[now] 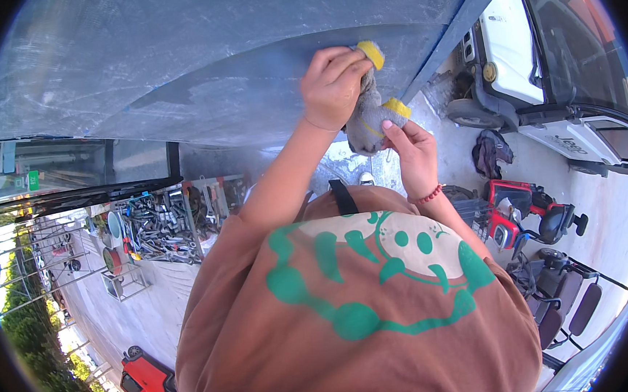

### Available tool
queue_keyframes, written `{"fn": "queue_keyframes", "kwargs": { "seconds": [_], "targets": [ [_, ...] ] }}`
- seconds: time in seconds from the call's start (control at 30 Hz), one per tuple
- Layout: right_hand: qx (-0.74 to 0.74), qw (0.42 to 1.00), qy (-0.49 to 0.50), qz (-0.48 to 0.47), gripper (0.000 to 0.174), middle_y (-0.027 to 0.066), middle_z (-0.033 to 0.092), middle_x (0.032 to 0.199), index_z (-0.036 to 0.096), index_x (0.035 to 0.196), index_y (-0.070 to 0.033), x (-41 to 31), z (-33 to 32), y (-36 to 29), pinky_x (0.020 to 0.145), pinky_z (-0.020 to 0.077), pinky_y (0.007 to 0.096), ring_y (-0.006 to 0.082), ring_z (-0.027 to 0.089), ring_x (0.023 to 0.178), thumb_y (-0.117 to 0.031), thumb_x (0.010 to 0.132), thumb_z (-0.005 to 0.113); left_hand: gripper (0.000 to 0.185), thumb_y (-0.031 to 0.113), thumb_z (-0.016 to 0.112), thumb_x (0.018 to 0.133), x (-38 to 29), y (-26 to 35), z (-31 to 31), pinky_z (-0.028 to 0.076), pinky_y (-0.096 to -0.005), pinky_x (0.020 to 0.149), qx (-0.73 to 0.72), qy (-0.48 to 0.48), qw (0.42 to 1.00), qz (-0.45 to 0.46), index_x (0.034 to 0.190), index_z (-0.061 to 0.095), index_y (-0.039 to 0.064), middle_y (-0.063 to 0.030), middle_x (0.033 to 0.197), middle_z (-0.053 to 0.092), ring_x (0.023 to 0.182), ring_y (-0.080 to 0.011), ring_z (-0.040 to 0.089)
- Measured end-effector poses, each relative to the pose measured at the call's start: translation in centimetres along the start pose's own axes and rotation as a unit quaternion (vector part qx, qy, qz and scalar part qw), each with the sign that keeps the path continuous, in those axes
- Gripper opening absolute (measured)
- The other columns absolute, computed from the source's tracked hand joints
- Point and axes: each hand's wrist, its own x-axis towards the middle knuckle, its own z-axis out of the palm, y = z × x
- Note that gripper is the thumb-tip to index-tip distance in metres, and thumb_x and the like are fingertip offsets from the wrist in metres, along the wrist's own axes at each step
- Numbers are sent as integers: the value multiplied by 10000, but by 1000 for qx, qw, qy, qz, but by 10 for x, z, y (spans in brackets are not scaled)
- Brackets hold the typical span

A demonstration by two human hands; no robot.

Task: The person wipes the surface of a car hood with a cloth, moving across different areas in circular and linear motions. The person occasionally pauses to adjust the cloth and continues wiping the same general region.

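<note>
A pair of grey knit work gloves with yellow cuffs hangs before my chest, bunched together. My left hand pinches the upper glove close to its yellow cuff, fingers folded over the cloth. Lower and to the right, my right hand grips the edge of the other glove between thumb and fingers. That glove's yellow cuff points up and to the right. The gloves touch each other, and part of the upper one is hidden behind my left hand. Beyond both hands is a scuffed blue-grey panel.
To the left lies a mass of wrenches and sockets beside a dark-framed glass pane. On the right stand a white Jeep vehicle, a red mobility scooter and a dark seat frame. Dark cloth lies on the concrete floor.
</note>
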Motion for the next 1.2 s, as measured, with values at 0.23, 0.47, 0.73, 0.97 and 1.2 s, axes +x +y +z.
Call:
{"fn": "queue_keyframes", "kwargs": {
  "seconds": [0.23,0.47,0.73,0.97,1.2],
  "targets": [
    [-8,1000,12,3,197,45,636,759,658,865,41,-1,-7,5,646,454,234,86,558,674,-154,892,663,207,0,705,595,-14,2,2,529,-282,633,14,-8,1000,-10,776,710,101,-2,862,688,803,-194,628],
    [2,1000,13,-18,195,39,641,767,672,900,39,0,-3,-3,648,451,226,85,554,667,-156,894,662,222,21,692,585,-7,-5,8,523,-271,618,12,15,999,28,785,709,116,12,868,680,760,-179,614],
    [-13,999,38,-13,186,37,645,771,673,900,39,-5,-14,8,644,449,225,84,554,670,-147,896,660,271,-3,704,562,-22,1,10,517,-270,610,13,6,1000,-6,803,709,123,22,856,675,746,-181,608],
    [2,998,46,-37,160,28,630,731,661,831,14,-2,-6,-9,633,449,220,80,564,663,-134,893,664,244,18,697,561,10,12,22,510,-263,599,-6,28,999,30,778,695,128,35,853,674,725,-174,594],
    [-13,998,56,-12,206,53,653,779,668,913,55,-5,-22,-1,651,465,235,91,573,684,-148,879,677,230,5,701,578,-29,8,27,519,-279,611,-5,-28,999,-15,775,703,123,25,856,683,736,-178,607]
  ]
}}
